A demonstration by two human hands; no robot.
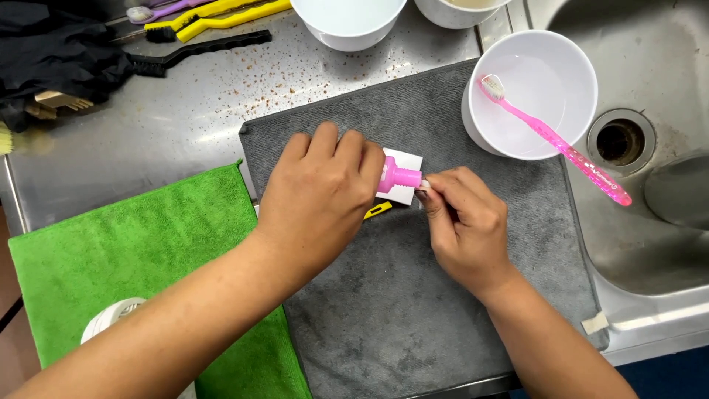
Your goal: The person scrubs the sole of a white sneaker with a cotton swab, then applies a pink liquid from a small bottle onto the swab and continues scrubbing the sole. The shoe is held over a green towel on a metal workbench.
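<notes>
Seen from the head camera, a person works over a grey cloth (413,310) spread on a steel counter (148,133) beside a sink (650,222). The left hand (317,199) is clenched around a small pink plastic part (395,176), whose ribbed neck pokes out toward the right hand (461,218); that hand's fingertips (428,188) pinch at the tip of the neck, though what they hold there, if anything, is too small to tell. The pink part sits just above a white card (402,193) lying on the grey cloth, near its centre, and a yellow sliver (378,210) peeks out from beneath the left hand. A green cloth (111,251) lies to the left, overlapping the grey one. At upper right a white bowl (583,81) stands on the grey cloth's corner with a pink toothbrush (561,144) resting in it, handle jutting over the sink near the drain (619,140). Yellow and black brushes (214,29) lie along the counter's far edge, beside a heap of black material (52,52).
</notes>
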